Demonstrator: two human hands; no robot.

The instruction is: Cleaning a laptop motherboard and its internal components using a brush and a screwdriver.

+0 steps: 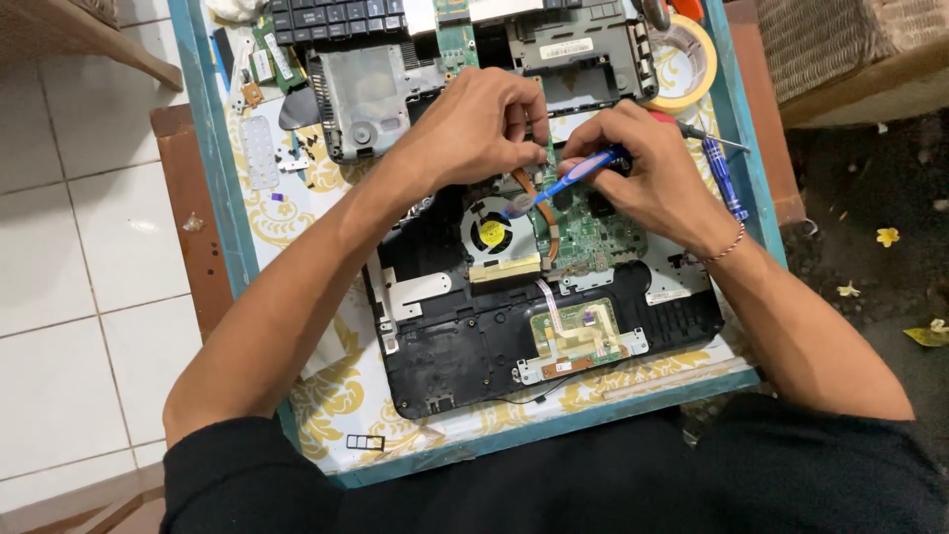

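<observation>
— So, where are we?
— Our right hand (660,176) grips the blue brush (565,181), bristles by the fan (491,233); our left hand (481,124) pinches something small (we cannot tell what) above the green board (591,235).
— Next?
— Probably light strokes across the opened laptop (465,336) on the tabletop (326,396).

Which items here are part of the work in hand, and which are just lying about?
In use: left hand, right hand, blue tool, green circuit board, opened laptop base.
Lying about: tape roll, blue screwdriver, keyboard.

White tiled floor (69,247), wicker chair (850,44).
</observation>
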